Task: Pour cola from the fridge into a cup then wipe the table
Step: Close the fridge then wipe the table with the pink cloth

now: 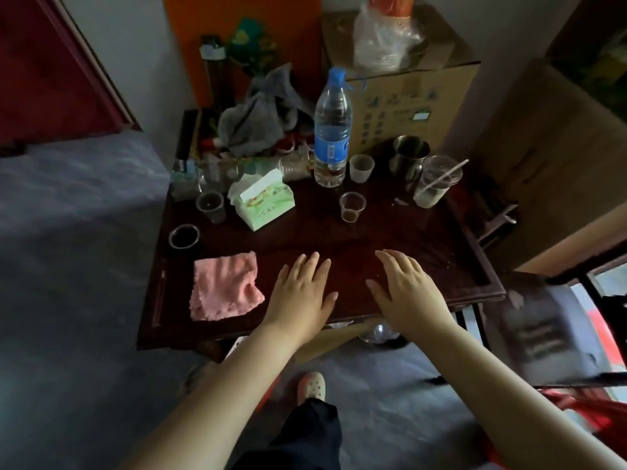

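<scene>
Both hands rest palm-down on a dark wooden table (373,239), fingers straight and loosely spread, holding nothing; the left hand (300,290) lies just right of a folded pink cloth (224,286), the right hand (407,293) near the table's front edge. Beyond the fingertips stand a green tissue pack (263,201), a blue-capped water bottle (331,130), a steel mug (409,157) and a large plastic cup (436,183) with a straw; a cardboard box (407,96) rises behind. A small clear cup (352,206) beyond the right hand holds a shallow brown layer; a second small cup (183,236), past the cloth and left of the left hand, holds dark liquid, possibly cola in the dim light.
</scene>
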Motion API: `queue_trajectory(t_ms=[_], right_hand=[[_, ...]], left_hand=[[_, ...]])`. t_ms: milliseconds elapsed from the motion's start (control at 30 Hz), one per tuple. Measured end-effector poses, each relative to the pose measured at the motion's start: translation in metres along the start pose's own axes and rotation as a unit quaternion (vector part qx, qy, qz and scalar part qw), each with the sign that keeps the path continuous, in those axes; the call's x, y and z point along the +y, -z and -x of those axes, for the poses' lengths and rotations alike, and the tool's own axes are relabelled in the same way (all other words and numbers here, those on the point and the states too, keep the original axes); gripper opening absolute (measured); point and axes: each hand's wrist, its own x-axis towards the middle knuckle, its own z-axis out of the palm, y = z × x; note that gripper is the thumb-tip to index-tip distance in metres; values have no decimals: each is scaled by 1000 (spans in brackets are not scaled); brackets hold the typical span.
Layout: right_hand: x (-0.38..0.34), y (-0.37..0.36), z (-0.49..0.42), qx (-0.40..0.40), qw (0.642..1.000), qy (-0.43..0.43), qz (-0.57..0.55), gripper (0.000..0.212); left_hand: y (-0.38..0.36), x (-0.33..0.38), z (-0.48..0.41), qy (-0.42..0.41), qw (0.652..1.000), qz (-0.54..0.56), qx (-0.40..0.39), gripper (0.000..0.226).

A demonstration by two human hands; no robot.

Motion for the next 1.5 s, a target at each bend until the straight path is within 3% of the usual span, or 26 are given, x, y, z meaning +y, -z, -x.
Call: queue_trajectory(t_ms=[233,433,767,900,1067,1333,1500], right_hand=[[30,-27,-55,-34,999,-34,-3,55],[64,-60,-76,-117,991,-67,-25,58],[122,-100,-93,-277,960,-18,27,65],[132,-105,-90,-299,951,17,74,69],[130,-96,-114,-252,965,33,61,56],[105,-69,-202,-78,994,53,-58,52],[86,-69,-245,-89,991,81,-62,68]], left_hand=[[-40,-8,-56,-18,997,7,-71,62],[-70,1,-81,-1,992,13,-127,65],[-103,28,-106,93,973,59,-205,63],[-111,38,-105,125,969,60,-206,64],[-110,39,-109,135,969,64,-196,62],[-112,37,-108,137,970,75,-187,63],[-114,36,-107,137,971,74,-179,64]])
